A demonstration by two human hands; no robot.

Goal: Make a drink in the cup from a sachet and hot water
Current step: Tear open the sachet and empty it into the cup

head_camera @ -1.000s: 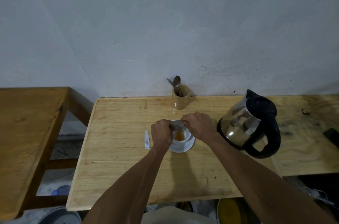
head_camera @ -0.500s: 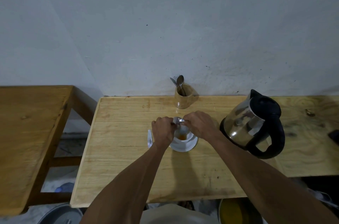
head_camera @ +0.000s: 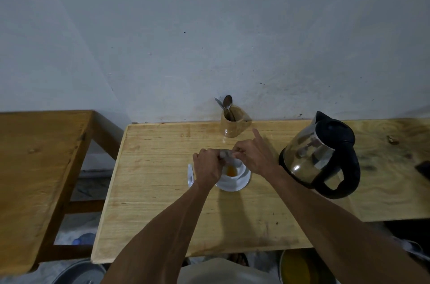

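A white cup (head_camera: 236,169) stands on a white saucer (head_camera: 242,184) in the middle of the wooden table (head_camera: 149,190). Orange-brown powder lies in the cup's bottom. My left hand (head_camera: 207,168) and my right hand (head_camera: 254,155) both pinch a small silvery sachet (head_camera: 225,155) just above the cup's far rim. The sachet is blurred and mostly hidden by fingers. My right index finger sticks out toward the wall. A second white sachet (head_camera: 190,174) lies flat left of the saucer, partly behind my left hand. The steel kettle (head_camera: 318,155) with a black handle stands to the right.
A wooden holder (head_camera: 233,125) with spoons stands at the back against the wall. A dark flat object (head_camera: 424,169) lies at the right edge. A second wooden table (head_camera: 35,167) is on the left. Bowls sit on the floor below.
Both hands stayed over the cup holding the sachet. My right index finger has lifted away and points toward the wall. The camera has tilted slightly.
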